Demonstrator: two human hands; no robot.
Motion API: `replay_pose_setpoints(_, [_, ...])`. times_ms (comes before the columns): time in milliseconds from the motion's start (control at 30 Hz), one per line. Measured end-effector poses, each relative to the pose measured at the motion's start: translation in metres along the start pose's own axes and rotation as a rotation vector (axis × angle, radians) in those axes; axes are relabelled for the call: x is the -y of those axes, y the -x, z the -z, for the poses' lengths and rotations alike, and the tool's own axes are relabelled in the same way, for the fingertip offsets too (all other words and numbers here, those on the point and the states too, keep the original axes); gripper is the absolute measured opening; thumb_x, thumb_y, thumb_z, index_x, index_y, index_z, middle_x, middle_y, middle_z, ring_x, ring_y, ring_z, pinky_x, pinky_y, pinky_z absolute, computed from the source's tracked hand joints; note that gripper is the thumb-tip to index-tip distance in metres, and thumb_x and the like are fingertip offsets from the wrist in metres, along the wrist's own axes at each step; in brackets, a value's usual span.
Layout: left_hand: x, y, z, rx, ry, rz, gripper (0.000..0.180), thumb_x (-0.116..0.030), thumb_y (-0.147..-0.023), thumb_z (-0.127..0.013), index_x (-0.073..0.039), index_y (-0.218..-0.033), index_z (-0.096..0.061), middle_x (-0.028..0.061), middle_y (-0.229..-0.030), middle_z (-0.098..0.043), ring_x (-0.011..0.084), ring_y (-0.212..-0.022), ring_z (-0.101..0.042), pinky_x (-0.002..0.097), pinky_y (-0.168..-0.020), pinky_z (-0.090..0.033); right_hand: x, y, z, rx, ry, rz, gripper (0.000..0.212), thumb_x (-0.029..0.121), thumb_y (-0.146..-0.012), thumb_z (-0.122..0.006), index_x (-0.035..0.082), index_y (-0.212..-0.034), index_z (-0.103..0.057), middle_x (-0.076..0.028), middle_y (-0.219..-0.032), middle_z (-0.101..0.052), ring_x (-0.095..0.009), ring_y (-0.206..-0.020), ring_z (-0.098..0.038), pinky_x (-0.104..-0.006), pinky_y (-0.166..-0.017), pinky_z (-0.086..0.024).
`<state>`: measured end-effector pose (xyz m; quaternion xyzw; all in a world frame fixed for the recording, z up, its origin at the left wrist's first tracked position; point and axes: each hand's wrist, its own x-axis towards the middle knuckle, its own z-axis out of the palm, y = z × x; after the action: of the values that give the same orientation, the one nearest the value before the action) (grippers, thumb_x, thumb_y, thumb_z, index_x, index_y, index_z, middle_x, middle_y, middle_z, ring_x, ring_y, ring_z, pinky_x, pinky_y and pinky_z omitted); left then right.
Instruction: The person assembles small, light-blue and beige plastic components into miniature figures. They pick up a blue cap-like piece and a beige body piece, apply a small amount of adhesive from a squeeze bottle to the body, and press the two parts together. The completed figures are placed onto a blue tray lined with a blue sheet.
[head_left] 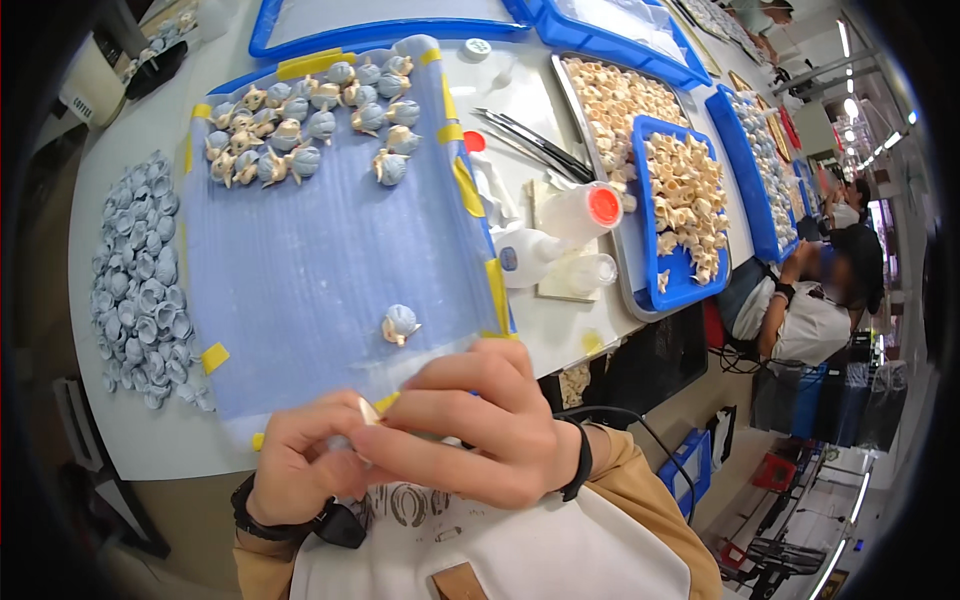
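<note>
My left hand (pixel 305 460) and my right hand (pixel 485 425) meet close to my body, fingers pinched together. Between the fingertips shows the pale cream tip of a small figurine head piece (pixel 369 411); a blurred grey-blue part is partly hidden by the left fingers. Just beyond the hands, a single figurine head (pixel 400 324) with a grey-blue cap and cream face lies on the blue-covered board (pixel 290 270). More such capped figurine heads (pixel 286 134) stand grouped at the board's far end.
Left of the board lies a heap of grey-blue caps (pixel 142 290). To the right stand bottles, one with a red top (pixel 603 206), beside black-handled tools (pixel 535 140). A blue tray (pixel 680 292) of cream pieces rests on a metal tray (pixel 640 310). Another person (pixel 800 320) sits farther right.
</note>
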<state>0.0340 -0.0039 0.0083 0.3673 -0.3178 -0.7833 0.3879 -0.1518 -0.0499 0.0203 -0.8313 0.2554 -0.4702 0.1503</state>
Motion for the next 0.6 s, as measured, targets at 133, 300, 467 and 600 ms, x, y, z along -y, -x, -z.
replay_pose_setpoints(133, [0.011,-0.009,0.005,0.132,-0.167,-0.153,0.018,-0.002,-0.068,-0.075,-0.002,-0.079,-0.062,0.0061,-0.085,-0.06,0.0117,-0.077,-0.054,0.0238,-0.06,-0.041,0.001,0.014,0.008,0.174,-0.196,-0.067,0.031,0.014,-0.063,-0.068,0.003,-0.091,-0.06,-0.005,-0.086,-0.057,-0.021,-0.075,-0.055,-0.0305,-0.064,-0.039])
replay_pose_setpoints(300, [0.011,-0.01,0.005,0.256,-0.212,-0.137,0.016,-0.007,-0.072,-0.073,-0.001,-0.083,-0.063,0.0045,-0.085,-0.061,0.0113,-0.075,-0.055,0.0214,-0.057,-0.042,-0.007,0.017,0.017,0.289,-0.5,-0.155,0.036,0.013,-0.06,-0.075,0.002,-0.091,-0.061,-0.004,-0.076,-0.055,-0.024,-0.077,-0.054,-0.0325,-0.068,-0.041])
replay_pose_setpoints(467, [0.001,-0.004,-0.013,-0.155,0.006,-0.133,0.026,-0.014,-0.086,-0.058,0.005,-0.104,-0.053,0.0127,-0.087,-0.06,0.0164,-0.072,-0.061,0.0239,-0.057,-0.049,-0.012,0.015,0.097,0.137,0.229,-0.393,0.031,0.006,-0.06,-0.073,0.002,-0.089,-0.064,-0.007,-0.076,-0.058,-0.024,-0.075,-0.054,-0.0343,-0.069,-0.041])
replay_pose_setpoints(600, [0.013,0.008,0.003,-0.262,0.102,-0.389,0.037,-0.021,-0.088,-0.055,0.006,-0.112,-0.046,0.0189,-0.088,-0.058,0.0179,-0.062,-0.062,0.0234,-0.05,-0.049,-0.044,0.017,0.125,0.152,0.638,-0.543,0.022,0.004,-0.066,-0.068,0.005,-0.088,-0.065,-0.005,-0.077,-0.06,-0.023,-0.074,-0.054,-0.0339,-0.071,-0.038])
